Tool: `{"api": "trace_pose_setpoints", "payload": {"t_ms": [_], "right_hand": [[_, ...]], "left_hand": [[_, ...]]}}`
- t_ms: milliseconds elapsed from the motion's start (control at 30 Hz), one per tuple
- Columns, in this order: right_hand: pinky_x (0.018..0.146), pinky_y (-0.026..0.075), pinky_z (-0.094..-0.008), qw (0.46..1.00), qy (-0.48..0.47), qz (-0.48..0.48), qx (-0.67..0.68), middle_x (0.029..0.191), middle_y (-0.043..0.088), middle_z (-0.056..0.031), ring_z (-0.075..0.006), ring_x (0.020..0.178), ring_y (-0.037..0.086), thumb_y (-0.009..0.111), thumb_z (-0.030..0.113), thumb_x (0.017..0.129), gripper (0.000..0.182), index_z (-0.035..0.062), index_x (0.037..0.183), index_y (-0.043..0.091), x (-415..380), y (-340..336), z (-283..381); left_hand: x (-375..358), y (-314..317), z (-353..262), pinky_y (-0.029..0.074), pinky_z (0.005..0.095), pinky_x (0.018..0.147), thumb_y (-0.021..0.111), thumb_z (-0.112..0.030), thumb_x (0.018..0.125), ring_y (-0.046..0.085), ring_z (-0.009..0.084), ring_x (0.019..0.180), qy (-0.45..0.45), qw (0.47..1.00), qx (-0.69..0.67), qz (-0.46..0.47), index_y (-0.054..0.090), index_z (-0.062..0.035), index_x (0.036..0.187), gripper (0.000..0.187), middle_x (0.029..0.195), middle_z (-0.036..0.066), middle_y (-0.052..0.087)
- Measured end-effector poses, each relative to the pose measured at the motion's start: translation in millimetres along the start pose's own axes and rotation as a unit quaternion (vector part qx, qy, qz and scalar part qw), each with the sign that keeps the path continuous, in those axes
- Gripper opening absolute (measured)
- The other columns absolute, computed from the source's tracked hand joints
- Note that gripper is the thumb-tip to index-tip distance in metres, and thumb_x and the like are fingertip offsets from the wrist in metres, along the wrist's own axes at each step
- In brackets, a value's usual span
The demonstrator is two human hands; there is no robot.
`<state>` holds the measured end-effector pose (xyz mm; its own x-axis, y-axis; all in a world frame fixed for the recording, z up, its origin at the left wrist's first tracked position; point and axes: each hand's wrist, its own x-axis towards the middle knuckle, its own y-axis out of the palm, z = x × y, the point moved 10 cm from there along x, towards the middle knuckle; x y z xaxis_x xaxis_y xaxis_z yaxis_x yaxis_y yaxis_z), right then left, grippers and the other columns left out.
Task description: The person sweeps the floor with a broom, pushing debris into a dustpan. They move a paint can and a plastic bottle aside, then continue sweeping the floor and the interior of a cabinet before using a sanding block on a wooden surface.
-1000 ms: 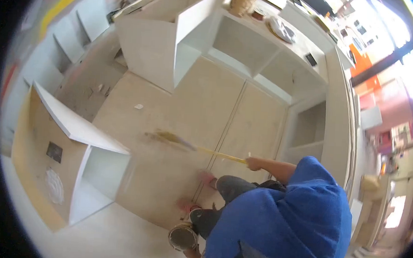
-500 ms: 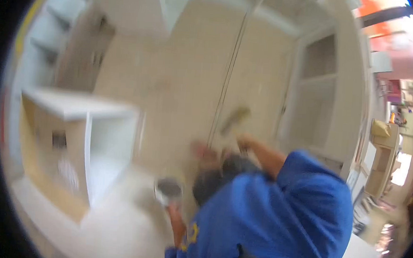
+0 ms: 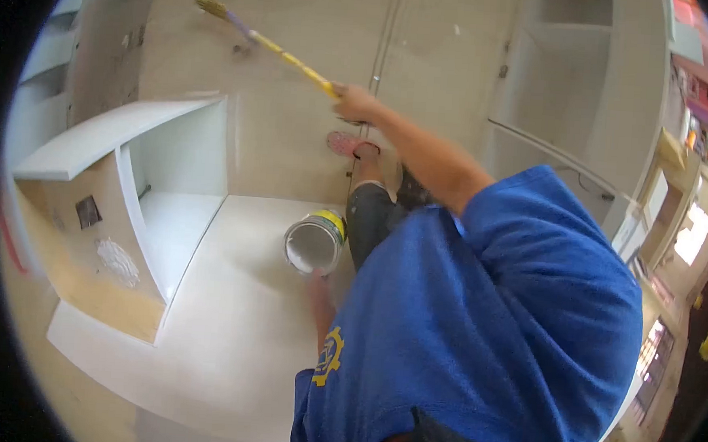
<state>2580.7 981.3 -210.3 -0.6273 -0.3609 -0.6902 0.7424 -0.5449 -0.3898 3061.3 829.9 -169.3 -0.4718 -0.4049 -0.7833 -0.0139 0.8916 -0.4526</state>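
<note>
My right hand (image 3: 354,105) is closed around the yellow handle of a long-handled brush (image 3: 287,56). Its bristle end points to the upper left, with a purple section just behind the bristles. Lower down, my left hand (image 3: 319,288) is at the near rim of a round paint bucket (image 3: 326,223), and its fingers are partly hidden. The bucket tilts toward me, showing a pale grey inside and a yellow and green band outside. It is above a white panel (image 3: 242,319).
A white cabinet box (image 3: 181,166) with a bare wood side stands at left. Another white cabinet (image 3: 561,88) is at upper right. My foot in a pink sandal (image 3: 342,143) rests on the beige floor (image 3: 285,152). Shelving and clutter line the far right.
The brush has swung from near my body out to the upper left, with my right arm reaching further forward. The bucket now appears higher and slightly right. The view has sharpened.
</note>
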Motion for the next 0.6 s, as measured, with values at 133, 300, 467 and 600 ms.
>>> {"api": "trace_pose_setpoints", "payload": {"t_ms": [133, 300, 467, 600], "right_hand": [[0.081, 0.046, -0.0399, 0.985, 0.114, -0.096, -0.087, 0.104, 0.060, -0.0193, -0.0335, 0.095, 0.057, 0.061, 0.022, 0.075, 0.041, 0.0058, 0.112, 0.056, -136, -105, -169], [0.066, 0.047, -0.0400, 0.924, 0.342, -0.130, -0.114, 0.082, 0.063, -0.0205, -0.0324, 0.075, 0.062, 0.055, 0.017, 0.075, 0.024, 0.0018, 0.093, 0.063, -168, -235, -371], [0.040, 0.037, -0.0412, 0.925, 0.372, -0.030, 0.073, 0.055, 0.053, -0.0115, -0.0249, 0.047, 0.052, 0.049, 0.012, 0.073, 0.019, -0.0015, 0.062, 0.055, -40, -228, -472], [0.059, 0.046, -0.0409, 0.968, 0.248, -0.004, 0.038, 0.074, 0.060, -0.0178, -0.0292, 0.065, 0.059, 0.055, 0.018, 0.072, 0.019, 0.0015, 0.081, 0.061, -32, -196, -297]], "left_hand": [[11, 24, 40, 0.043, 0.0394, 0.080, 0.059, -0.015, 0.079, 0.056, 0.0355, 0.090, -0.170, 0.966, -0.178, 0.080, 0.058, 0.0014, 0.102, 0.028, 0.093, 0.021, 0.060], [3, 20, -76, 0.042, 0.0426, 0.082, 0.064, -0.016, 0.074, 0.052, 0.0386, 0.101, 0.030, 0.951, 0.296, 0.084, 0.059, 0.0024, 0.100, 0.033, 0.100, 0.025, 0.057], [15, 33, -29, 0.042, 0.0437, 0.083, 0.068, -0.016, 0.071, 0.052, 0.0397, 0.098, -0.047, 0.989, -0.136, -0.037, 0.060, 0.0024, 0.098, 0.033, 0.094, 0.025, 0.059], [9, 50, -89, 0.043, 0.0434, 0.085, 0.066, -0.013, 0.072, 0.052, 0.0377, 0.098, -0.041, 0.998, -0.047, -0.002, 0.055, 0.0039, 0.100, 0.035, 0.101, 0.026, 0.055]]}}
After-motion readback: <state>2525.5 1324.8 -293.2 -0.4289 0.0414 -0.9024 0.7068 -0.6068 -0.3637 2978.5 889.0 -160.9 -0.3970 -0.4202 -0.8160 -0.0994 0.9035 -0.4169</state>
